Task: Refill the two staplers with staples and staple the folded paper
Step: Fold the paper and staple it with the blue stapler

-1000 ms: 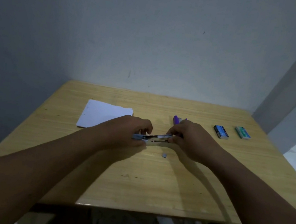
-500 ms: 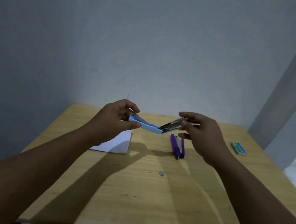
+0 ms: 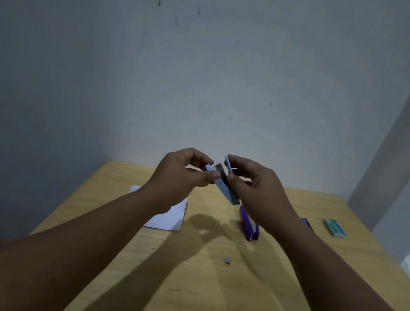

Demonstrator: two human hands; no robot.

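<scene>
I hold a light blue stapler in the air above the wooden table, tilted steeply and hinged open, its metal magazine showing. My left hand pinches its upper end. My right hand grips its lid and lower body. A purple stapler lies on the table under my right hand. The folded white paper lies to the left, partly hidden by my left forearm. A small grey strip of staples rests on the table nearer to me.
A blue staple box peeks out behind my right wrist. A green staple box lies near the table's right edge. A grey wall stands close behind the table, with a pillar on the right.
Both hands lifted the blue stapler off the table and raised it. It swung from flat to steeply tilted and folded closer. The view tipped upward.
</scene>
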